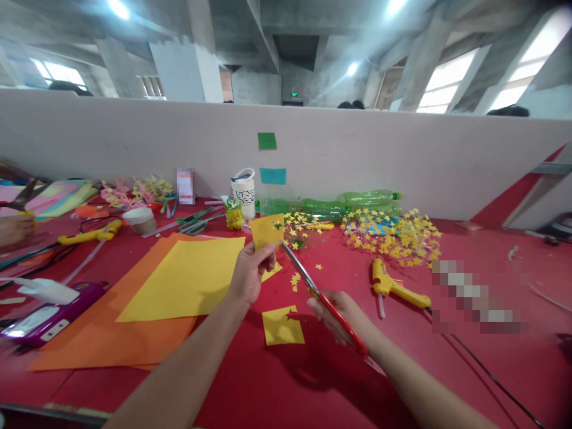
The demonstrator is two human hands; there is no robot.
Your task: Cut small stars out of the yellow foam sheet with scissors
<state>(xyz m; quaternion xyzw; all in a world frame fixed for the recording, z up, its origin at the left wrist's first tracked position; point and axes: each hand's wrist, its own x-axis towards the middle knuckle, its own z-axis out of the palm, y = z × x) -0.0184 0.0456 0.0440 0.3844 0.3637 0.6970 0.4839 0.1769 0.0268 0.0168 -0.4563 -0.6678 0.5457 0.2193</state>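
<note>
My left hand (251,271) pinches a small square of yellow paper (263,232) upright above the table. Faint marks show on its face, and its right edge has a cut-out. In my right hand (344,307) is a pair of red-handled scissors (301,269), its blade tips at the paper's right edge. I cannot tell whether they touch it. Another yellow paper piece (272,335) with a star-shaped gap lies below my hands. Small cut yellow stars (295,280) are scattered just beyond the scissors. Large yellow sheets (187,280) rest on orange sheets (84,348) left of my hands.
A yellow glue gun (397,289) with a cord lies at right, near star sprays (406,244). Green bottles (328,208) and a white cup (243,196) line the partition. At left are a purple power strip (67,313), another glue gun (96,233) and another person's hand (15,229).
</note>
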